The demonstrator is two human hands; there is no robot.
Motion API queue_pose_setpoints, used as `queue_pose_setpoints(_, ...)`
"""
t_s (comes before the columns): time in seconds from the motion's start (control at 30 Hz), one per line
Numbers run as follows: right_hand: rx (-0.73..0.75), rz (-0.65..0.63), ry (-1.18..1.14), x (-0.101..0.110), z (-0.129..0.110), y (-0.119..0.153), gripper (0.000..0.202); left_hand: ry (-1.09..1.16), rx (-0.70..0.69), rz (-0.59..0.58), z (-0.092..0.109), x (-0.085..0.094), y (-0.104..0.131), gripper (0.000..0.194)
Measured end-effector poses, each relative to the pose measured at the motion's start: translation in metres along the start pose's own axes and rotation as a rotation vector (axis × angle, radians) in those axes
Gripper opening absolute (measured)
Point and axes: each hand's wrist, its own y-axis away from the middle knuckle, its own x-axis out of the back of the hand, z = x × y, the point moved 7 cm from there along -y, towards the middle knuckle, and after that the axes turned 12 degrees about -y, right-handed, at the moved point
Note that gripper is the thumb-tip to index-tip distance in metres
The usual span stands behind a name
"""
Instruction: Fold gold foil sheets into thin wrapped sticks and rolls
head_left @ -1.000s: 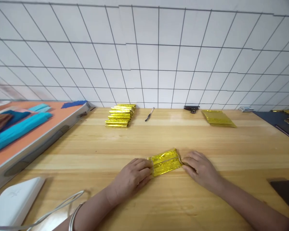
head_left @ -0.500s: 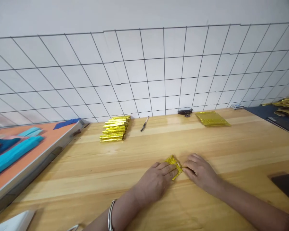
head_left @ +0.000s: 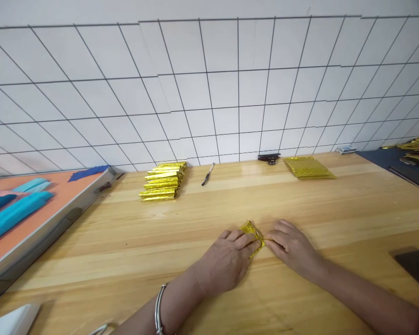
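A small piece of shiny gold foil lies on the wooden table, partly hidden under fingers. My left hand presses on it from the left with its fingers together. From the right, my right hand pinches the foil's right corner between thumb and index finger. A silver bangle circles my left wrist.
Behind my hands lie a row of folded gold foil strips, a pen, a black clip and a flat gold packet. Blue cloths rest on an orange surface at left. A dark object is at right.
The camera view has shifted slightly. My left fingers have bent and moved closer to the pinched corner, covering more of the foil. My right hand keeps its pinch.
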Motion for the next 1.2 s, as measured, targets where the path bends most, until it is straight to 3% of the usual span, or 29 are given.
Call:
queue_pose_setpoints(0.47, 0.153, -0.120, 0.134, -0.003, -0.017, -0.004, 0.022, 0.001, 0.009, 0.019, -0.001, -0.001, 0.002, 0.045)
queue_pose_setpoints(0.73, 0.184, -0.141, 0.106, -0.006, -0.015, -0.003, 0.018, 0.018, 0.009, 0.024, -0.001, 0.001, 0.003, 0.043)
queue_pose_setpoints(1.2, 0.190, -0.156, 0.059, -0.012, -0.003, 0.003, 0.032, 0.034, 0.010, 0.017, 0.000, 0.002, 0.002, 0.044)
